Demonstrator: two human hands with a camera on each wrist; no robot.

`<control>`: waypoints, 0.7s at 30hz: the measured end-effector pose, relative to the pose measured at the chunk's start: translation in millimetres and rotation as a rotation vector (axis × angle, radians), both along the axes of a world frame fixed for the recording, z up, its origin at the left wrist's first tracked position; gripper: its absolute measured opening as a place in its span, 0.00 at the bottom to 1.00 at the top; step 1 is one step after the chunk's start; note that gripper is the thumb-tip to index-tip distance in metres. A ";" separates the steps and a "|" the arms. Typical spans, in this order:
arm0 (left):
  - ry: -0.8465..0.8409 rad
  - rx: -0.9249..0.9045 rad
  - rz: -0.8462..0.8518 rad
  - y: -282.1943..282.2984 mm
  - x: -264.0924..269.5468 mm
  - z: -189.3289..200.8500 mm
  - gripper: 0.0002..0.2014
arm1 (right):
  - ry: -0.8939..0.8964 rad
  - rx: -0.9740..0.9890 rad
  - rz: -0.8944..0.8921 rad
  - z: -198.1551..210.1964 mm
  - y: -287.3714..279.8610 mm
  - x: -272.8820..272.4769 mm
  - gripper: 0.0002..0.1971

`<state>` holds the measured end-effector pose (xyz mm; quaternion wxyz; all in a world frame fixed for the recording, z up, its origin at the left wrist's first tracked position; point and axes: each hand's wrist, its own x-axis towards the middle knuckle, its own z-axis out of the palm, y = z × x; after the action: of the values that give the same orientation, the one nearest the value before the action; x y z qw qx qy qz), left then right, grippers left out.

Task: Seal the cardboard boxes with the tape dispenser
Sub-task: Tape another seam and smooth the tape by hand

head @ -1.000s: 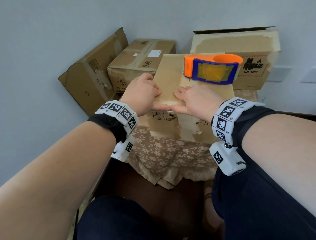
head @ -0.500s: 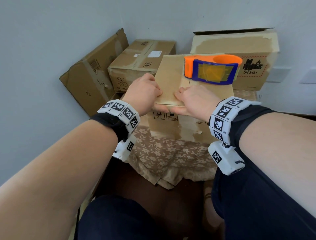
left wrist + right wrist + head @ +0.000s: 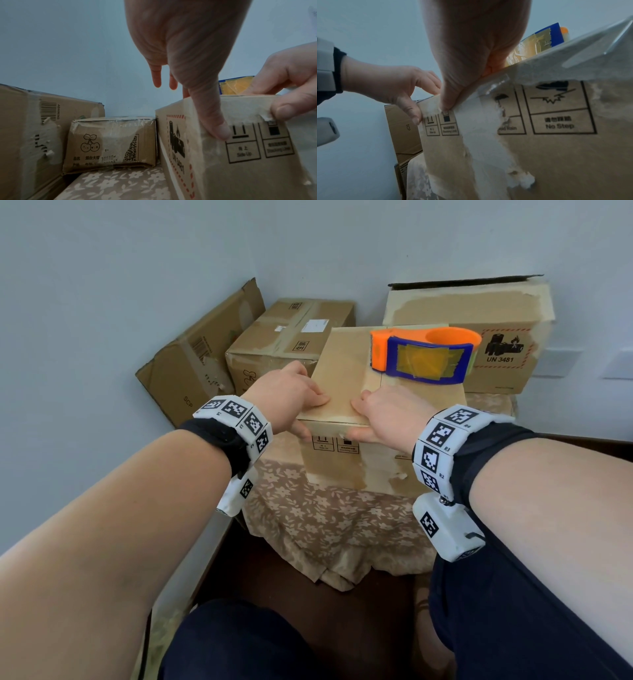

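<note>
A brown cardboard box [image 3: 346,378] stands on a floral cloth, its top flaps closed. An orange and blue tape dispenser [image 3: 424,354] lies on its far right top. My left hand [image 3: 308,416] rests on the near left top edge, fingers flat on top. Its thumb [image 3: 217,128] presses straight down the front face. My right hand [image 3: 363,422] lies beside it, fingers on top. The right thumb [image 3: 448,100] presses pale tape at the front edge. In the wrist views the box [image 3: 539,155] shows handling symbols and torn tape patches.
A flattened box [image 3: 191,364] leans on the wall at the left, with a small taped box [image 3: 287,337] beside it. A larger box marked UN 3481 [image 3: 479,313] stands behind on the right. The floral cloth [image 3: 325,515] hangs over the table's front edge, above my knees.
Both hands stay on the box's near top edge. Only the view shifts a little. The tape dispenser has not moved.
</note>
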<state>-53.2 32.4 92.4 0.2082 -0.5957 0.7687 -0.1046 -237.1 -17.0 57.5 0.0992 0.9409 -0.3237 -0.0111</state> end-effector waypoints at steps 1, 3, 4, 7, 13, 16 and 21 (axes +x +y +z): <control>-0.001 -0.003 -0.005 0.2 1.1 0.0 0.40 | -0.003 0.004 -0.001 0.2 0.3 -0.1 0.29; 0.011 -0.009 -0.008 1.0 4.2 -0.4 0.41 | -0.004 0.005 -0.002 -0.3 1.3 -0.6 0.29; 0.035 -0.019 0.001 2.2 6.1 -1.8 0.42 | -0.006 0.002 0.002 -1.0 1.9 -0.7 0.29; 0.151 -0.052 0.054 8.6 10.8 -12.0 0.43 | -0.023 -0.011 0.020 -4.1 1.4 -1.8 0.29; 0.167 -0.162 0.057 16.4 10.5 -31.2 0.47 | -0.039 -0.041 0.032 -7.2 -0.3 -2.4 0.29; 0.136 -0.196 0.087 18.9 7.5 -39.5 0.51 | -0.064 -0.013 0.002 -10.1 -0.9 -1.3 0.29; 0.119 -0.179 0.117 19.0 -3.5 -31.7 0.53 | -0.084 0.039 -0.007 -10.8 1.7 -3.5 0.32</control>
<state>-56.8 51.4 60.7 0.1140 -0.6610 0.7311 -0.1250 -240.6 -15.2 46.7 0.0671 0.9412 -0.3305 0.0218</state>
